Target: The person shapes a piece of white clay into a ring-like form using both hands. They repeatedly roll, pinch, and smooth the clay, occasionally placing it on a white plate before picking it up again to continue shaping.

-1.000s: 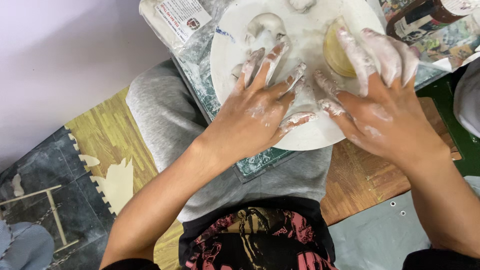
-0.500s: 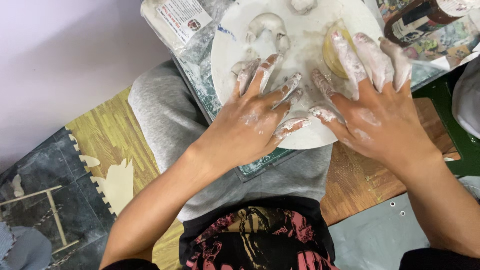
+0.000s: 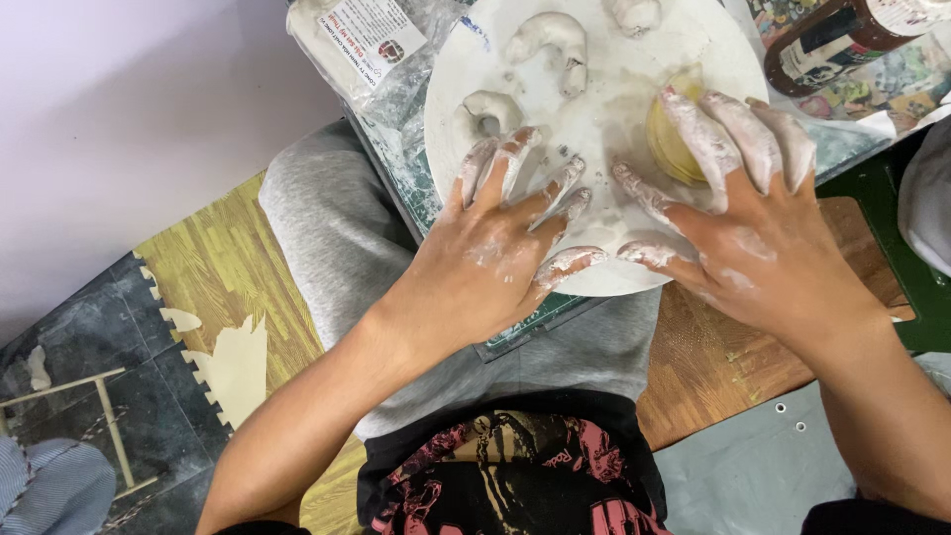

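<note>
A round white board (image 3: 594, 109) smeared with clay rests across the person's lap, bearing curved clay pieces (image 3: 550, 35). The left hand (image 3: 490, 263) lies flat with fingers spread on its near edge; the right hand (image 3: 753, 233), also splayed, covers a small yellowish bowl (image 3: 669, 144). A brown bottle (image 3: 832, 45) crowds the far right, a wrapped clay packet (image 3: 357, 45) the left.

white round board (image 3: 634, 109) | clay-smeared, flat on lap | curled clay pieces (image 3: 548, 38) on top

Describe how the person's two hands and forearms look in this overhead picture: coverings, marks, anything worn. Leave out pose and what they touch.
Both forearms are bare, with no sleeves, gloves, rings, watch or bracelet in view. The left hand is dusted and smeared with white paste, thickest on the fingertips and across the knuckles. The right hand is coated more heavily, its fingers almost wholly white. The paste thins out toward the wrists.
</note>
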